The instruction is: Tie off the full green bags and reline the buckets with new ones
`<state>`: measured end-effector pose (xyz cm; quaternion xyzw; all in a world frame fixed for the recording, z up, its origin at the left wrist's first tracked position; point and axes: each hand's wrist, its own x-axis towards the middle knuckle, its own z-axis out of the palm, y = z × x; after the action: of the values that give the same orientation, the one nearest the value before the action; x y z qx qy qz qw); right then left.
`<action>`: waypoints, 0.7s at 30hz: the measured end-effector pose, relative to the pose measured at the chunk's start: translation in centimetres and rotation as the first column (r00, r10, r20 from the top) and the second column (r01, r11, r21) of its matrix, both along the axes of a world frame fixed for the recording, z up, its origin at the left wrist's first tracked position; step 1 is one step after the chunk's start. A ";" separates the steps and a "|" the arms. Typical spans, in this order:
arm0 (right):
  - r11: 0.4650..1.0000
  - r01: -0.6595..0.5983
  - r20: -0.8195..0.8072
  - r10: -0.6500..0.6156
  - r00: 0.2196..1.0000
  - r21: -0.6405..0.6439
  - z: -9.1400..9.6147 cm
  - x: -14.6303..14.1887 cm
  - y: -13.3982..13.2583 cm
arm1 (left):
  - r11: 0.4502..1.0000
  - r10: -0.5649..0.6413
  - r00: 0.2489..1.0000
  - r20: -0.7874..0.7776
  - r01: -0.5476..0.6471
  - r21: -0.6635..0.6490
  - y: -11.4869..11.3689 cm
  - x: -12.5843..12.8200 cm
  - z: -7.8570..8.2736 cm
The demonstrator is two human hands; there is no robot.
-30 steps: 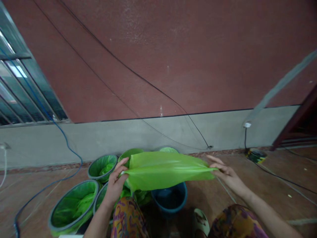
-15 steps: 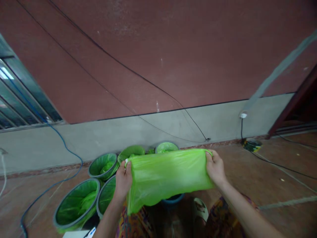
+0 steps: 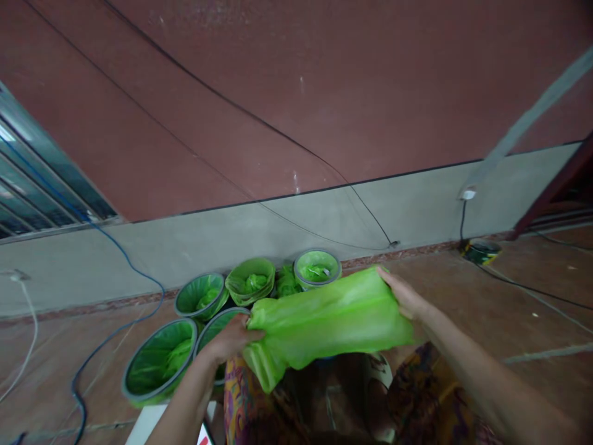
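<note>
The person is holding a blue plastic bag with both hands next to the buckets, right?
Not quite. The plastic bag is bright green, not blue. The head view shows the left hand and the right hand holding it at its two ends, next to the green-lined buckets.

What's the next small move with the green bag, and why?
Probably pull its layers apart to open it. The green bag is stretched flat between the left hand and right hand, each with a grip on one end, while the buckets beside it hold opened green liners.
</note>
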<state>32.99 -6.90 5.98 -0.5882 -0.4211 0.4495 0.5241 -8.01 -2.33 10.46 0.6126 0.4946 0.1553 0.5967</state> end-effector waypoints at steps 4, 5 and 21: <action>0.909 -0.411 -0.238 0.385 0.892 -0.071 -0.8 0.3 -1.9 | 0.974 0.225 0.969 0.102 -0.227 0.014 1.7 -1.5 -1.7; 0.884 -0.457 -0.225 0.429 0.875 -0.094 -1.4 0.4 -2.1 | 0.965 0.258 0.958 0.125 -0.262 0.018 2.0 -1.8 -2.1; 0.864 -0.184 0.751 0.499 0.432 -0.469 -14.7 -7.6 5.9 | 0.829 0.358 0.641 -0.679 0.117 0.548 7.0 2.7 -5.4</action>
<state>25.39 -0.97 -8.73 -0.7073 -0.6562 0.2597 0.0417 -5.26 4.71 5.04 0.7266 0.6735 0.0602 0.1217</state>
